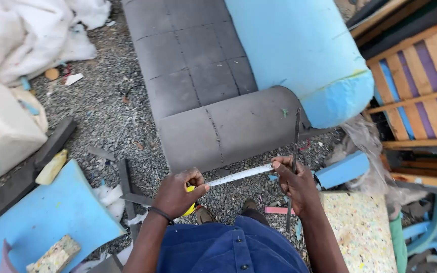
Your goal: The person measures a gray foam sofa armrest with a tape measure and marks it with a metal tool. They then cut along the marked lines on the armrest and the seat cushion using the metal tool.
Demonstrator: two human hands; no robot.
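Observation:
My left hand [178,193] grips a yellow tape measure case [191,205]. Its white blade [240,175] runs out to the right. My right hand [295,182] pinches the blade's end and also holds a thin dark metal rod [296,146] that stands nearly upright. Both hands hover just in front of a grey upholstered cushion piece [213,101] with stitched squares, lying on the gravel. A thick light-blue foam block [304,55] lies on the cushion's right side.
Gravel ground [102,111] with scraps. Blue foam sheet [46,212] at lower left, speckled rebonded foam slab [362,232] at lower right. White stuffing [31,30] at top left. Wooden slatted frame [421,76] on the right. Small blue foam offcut [342,169] nearby.

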